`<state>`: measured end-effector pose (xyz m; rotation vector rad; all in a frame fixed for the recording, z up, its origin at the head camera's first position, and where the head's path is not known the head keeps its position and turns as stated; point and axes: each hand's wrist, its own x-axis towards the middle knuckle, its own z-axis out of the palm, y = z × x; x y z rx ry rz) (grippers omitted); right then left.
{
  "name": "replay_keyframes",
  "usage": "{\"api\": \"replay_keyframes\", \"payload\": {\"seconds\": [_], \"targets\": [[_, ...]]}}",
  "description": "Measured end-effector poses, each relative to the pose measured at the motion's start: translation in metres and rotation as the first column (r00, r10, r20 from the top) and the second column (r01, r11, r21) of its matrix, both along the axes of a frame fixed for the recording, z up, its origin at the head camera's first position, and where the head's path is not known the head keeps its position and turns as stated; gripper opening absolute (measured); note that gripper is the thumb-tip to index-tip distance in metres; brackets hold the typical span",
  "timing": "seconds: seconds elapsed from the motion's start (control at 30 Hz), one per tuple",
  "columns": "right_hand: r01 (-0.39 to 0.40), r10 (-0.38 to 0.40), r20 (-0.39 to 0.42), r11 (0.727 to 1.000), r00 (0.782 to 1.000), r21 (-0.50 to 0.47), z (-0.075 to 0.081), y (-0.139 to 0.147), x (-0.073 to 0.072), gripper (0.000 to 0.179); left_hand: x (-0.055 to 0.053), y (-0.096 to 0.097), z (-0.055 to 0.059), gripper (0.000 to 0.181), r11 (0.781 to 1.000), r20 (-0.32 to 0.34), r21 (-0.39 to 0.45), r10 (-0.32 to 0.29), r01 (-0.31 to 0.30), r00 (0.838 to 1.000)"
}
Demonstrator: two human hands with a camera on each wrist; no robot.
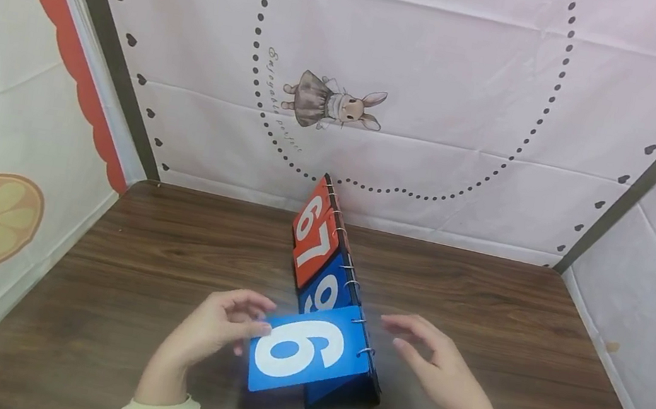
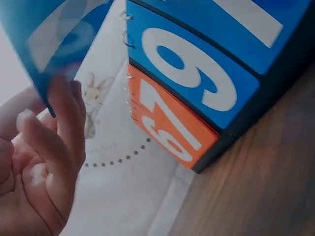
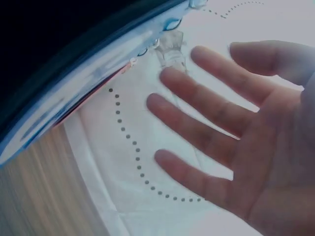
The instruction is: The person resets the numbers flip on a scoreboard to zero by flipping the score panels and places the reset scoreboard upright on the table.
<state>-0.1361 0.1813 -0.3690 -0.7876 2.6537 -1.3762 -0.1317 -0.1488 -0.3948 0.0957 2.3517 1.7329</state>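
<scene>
A tent-shaped flip scoreboard [image 1: 324, 288] stands on the wooden table, with red and blue number cards hung on metal rings along its top edge. My left hand [image 1: 222, 323] pinches the outer edge of a blue card with a white digit [image 1: 308, 350], which is lifted away from the board. In the left wrist view, thumb and fingers hold the card's edge, and a blue 9 card [image 2: 189, 69] lies against the board beyond. To the right of the scoreboard, my right hand [image 1: 443, 373] hovers apart from it; the right wrist view shows its fingers spread and holding nothing.
Brown wooden table [image 1: 201, 234] extends on both sides of the scoreboard. A pale cloth [image 1: 448, 95] with a printed rabbit and dotted line hangs behind, close to the scoreboard's far end. Cloth side walls [image 1: 14, 112] stand at left and right.
</scene>
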Motion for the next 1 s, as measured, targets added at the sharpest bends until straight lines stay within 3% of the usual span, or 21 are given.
{"api": "replay_keyframes", "payload": {"seconds": [0.2, 0.37, 0.53, 0.7, 0.87, 1.0], "targets": [[-0.037, 0.017, 0.161, 0.992, 0.987, 0.123, -0.004, 0.001, -0.003, 0.037, -0.007, 0.004, -0.015, 0.049, 0.992, -0.001, -0.064, -0.111, 0.111, 0.994], [-0.044, 0.006, 0.214, 0.983, 0.977, 0.175, -0.011, -0.004, -0.007, 0.043, -0.013, 0.015, -0.027, 0.040, 0.983, 0.013, -0.110, -0.146, 0.146, 0.989], [-0.061, 0.011, 0.254, 0.980, 0.967, 0.192, -0.017, -0.006, -0.009, 0.048, -0.019, 0.028, -0.043, 0.034, 0.977, 0.033, -0.129, -0.168, 0.170, 0.985], [-0.134, 0.058, 0.351, 0.971, 0.935, 0.196, -0.025, -0.005, -0.012, 0.053, -0.025, 0.040, -0.058, 0.028, 0.977, 0.042, -0.143, -0.153, 0.157, 0.987], [-0.191, 0.103, 0.428, 0.967, 0.898, 0.167, -0.032, -0.001, -0.015, 0.070, -0.026, 0.049, -0.060, 0.026, 0.978, 0.071, -0.156, -0.131, 0.140, 0.989], [-0.198, 0.103, 0.437, 0.964, 0.894, 0.178, -0.039, 0.000, -0.016, 0.083, -0.025, 0.052, -0.061, 0.027, 0.977, 0.093, -0.148, -0.143, 0.155, 0.985]]}}
